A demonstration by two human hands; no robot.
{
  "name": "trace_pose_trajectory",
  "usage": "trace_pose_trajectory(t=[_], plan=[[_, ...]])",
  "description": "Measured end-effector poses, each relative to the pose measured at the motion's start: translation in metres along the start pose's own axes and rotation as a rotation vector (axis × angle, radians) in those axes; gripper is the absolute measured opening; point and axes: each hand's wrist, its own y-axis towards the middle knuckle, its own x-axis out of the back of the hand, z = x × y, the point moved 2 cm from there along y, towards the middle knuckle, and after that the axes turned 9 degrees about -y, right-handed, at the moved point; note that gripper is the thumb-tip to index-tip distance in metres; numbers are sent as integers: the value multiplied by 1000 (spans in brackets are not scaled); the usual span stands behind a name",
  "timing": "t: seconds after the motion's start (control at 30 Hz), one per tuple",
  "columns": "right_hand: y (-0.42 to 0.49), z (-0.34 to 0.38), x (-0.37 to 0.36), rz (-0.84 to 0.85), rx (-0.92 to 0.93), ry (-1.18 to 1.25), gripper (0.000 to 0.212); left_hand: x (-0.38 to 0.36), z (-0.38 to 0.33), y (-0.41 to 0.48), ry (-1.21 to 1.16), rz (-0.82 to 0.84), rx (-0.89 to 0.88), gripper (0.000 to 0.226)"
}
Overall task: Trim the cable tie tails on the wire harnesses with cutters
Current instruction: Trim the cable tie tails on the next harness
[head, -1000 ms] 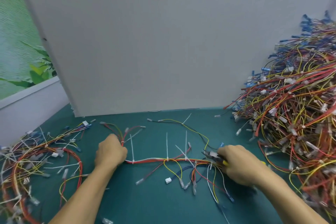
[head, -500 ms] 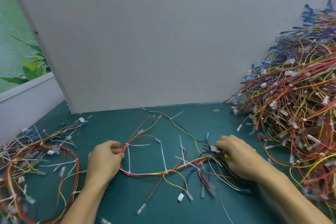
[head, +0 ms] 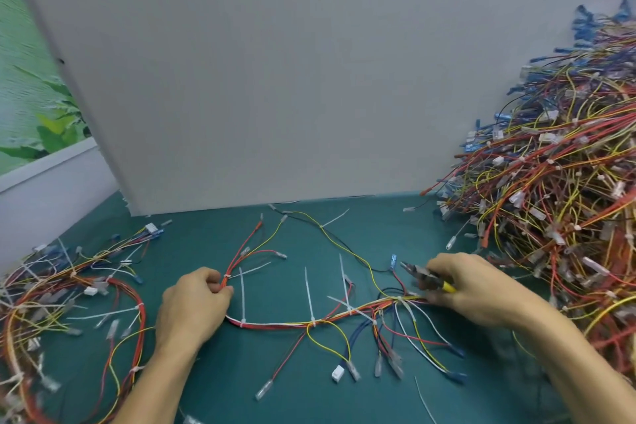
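Held one wire harness (head: 275, 324) stretched along the near middle of the teal worktop (head: 213, 237), between the two hands. Pinched its red and orange branch wires with the left hand (head: 194, 306), thumb against curled fingers, right where a white tie bound them. Gripped the yellow-handled cutters (head: 423, 277) in the right hand (head: 471, 289), fingers curled over the handles, dark nose pointing left; could not tell whether the blades were parted. Touched the harness trunk with that same hand's lower fingers, just where the wires fanned out toward the near edge.

Saw several white cable tie tails (head: 308, 293) standing up untrimmed from the trunk between the hands, most leaning toward the far edge, one slanting across the trunk. Saw blue, white, yellow and red branches trailing toward the near edge, one ending in a small white connector (head: 338, 372).

Saw a tall heap of harnesses (head: 557, 203) piled at the right edge, close beside the right hand. Saw a flatter tangle of harnesses (head: 69, 289) at the left edge, long white tails sticking out of it. Faced an upright grey panel (head: 275, 79) standing along the far edge. Noted a thin loose white strip (head: 425, 399) lying by the near edge, under the right forearm's side.
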Motion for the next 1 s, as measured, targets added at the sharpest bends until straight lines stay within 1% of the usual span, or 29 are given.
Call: trace_pose_trajectory(t=[0.07,0.2,0.37,0.47,0.57,0.63,0.77,0.83,0.93,1.0], plan=[[1,5,-5,20,17,-14,10,0,0,0,-12,4,5,20],[1,10,-10,40,42,-30,23,0,0,1,14,-8,0,25],[1,9,-10,82,36,-41,12,2,1,2,83,-5,21,31],[1,9,-10,103,48,-52,9,2,-1,1,84,20,8,33],[2,11,-11,96,81,-82,16,1,-4,0,54,56,-21,31],[3,17,-13,91,123,-81,18,2,-6,-1,33,73,-45,25],[4,28,-18,84,183,-65,9,2,-7,0,11,83,-94,19],[4,28,-18,88,185,-61,8,1,-7,0,18,73,-113,19],[2,26,-14,97,171,-43,12,0,-8,0,42,81,-117,21],[1,22,-10,72,142,4,16,1,-7,1,64,85,-108,21]])
